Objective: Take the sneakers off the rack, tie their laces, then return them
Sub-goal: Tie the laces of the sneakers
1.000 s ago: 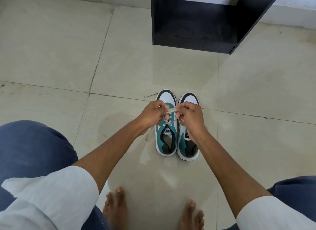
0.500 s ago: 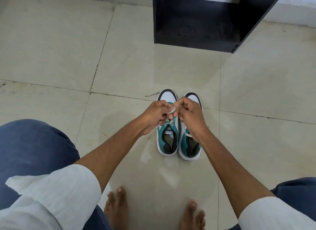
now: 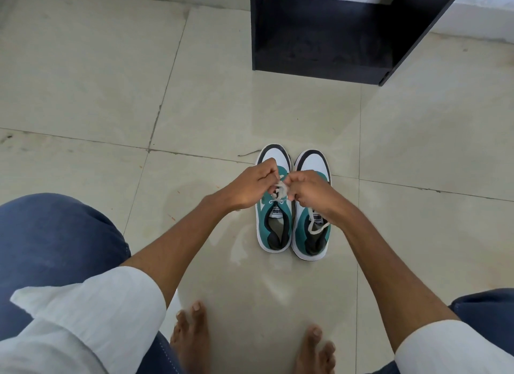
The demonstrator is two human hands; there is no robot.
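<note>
Two teal and white sneakers stand side by side on the floor, toes pointing away from me. Over the left sneaker [image 3: 274, 229] my left hand [image 3: 251, 186] and my right hand [image 3: 308, 188] meet, each pinching part of its white lace [image 3: 281, 190], which is bunched between the fingertips. The right sneaker [image 3: 313, 234] lies partly under my right wrist, and a loose lace end rests across its opening. The black rack [image 3: 319, 39] stands on the floor beyond the shoes, its bottom shelf bare.
Pale glossy floor tiles [image 3: 111, 95] spread all around the shoes. My bare feet [image 3: 192, 337] are planted near the bottom edge. My knees in blue trousers [image 3: 50, 248] frame the view on both sides.
Both hands have drawn closer together over the left sneaker, and the lace that was stretched between them is now bunched at the fingertips. The sneakers have stayed in place.
</note>
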